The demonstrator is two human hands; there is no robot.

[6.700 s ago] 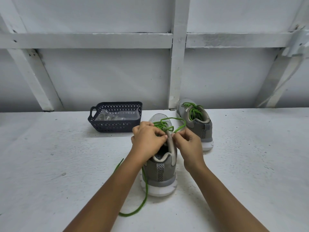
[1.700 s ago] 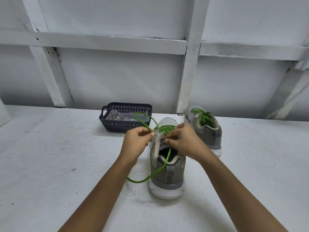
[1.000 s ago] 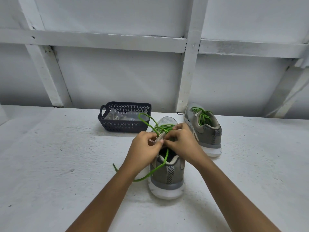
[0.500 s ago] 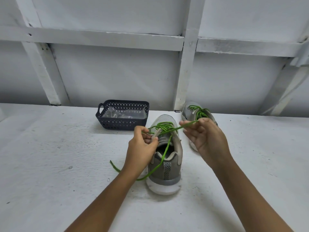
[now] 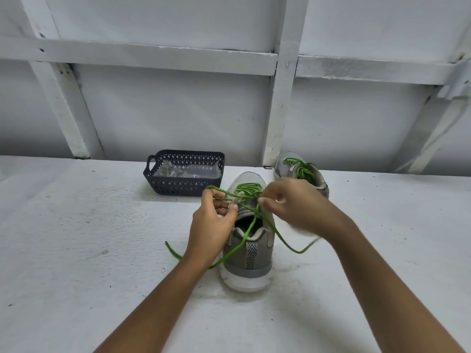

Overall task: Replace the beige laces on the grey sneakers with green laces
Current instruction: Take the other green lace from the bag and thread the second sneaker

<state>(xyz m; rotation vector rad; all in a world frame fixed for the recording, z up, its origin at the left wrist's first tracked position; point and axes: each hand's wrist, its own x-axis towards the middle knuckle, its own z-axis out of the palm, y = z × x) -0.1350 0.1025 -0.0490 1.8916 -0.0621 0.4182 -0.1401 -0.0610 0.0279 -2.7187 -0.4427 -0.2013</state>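
Right hand is moving back over the near grey sneaker, grip pinching the green lace; left hand is pinching another strand.

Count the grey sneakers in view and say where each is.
2. The near sneaker stands between the left hand and right hand, heel toward the camera; the far sneaker sits behind the right hand, partly hidden.

Right hand: motion-blurred, finger outlines smeared. It covers the heel of the far sneaker. Left hand hides the left eyelet row of the near sneaker. The green lace passes behind the left wrist. Basket contents pale, indistinct. Both forearms are cut off at the bottom edge.
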